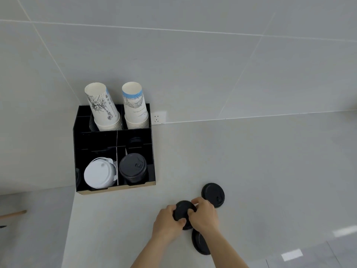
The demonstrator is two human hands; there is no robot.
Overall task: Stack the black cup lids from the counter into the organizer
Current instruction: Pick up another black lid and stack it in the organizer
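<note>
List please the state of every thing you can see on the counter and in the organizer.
left hand: gripping the held black lid
right hand: gripping the same lid
held black lid: lifted between both hands
far black lid: flat on counter
near black lid: on counter, partly hidden
organizer: upright
black lid stack: front right compartment
white lid stack: front left compartment
paper cups: two stacks, rear

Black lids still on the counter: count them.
3: one held in both hands, one beyond the right hand, one under the right wrist. More may be hidden.
</note>
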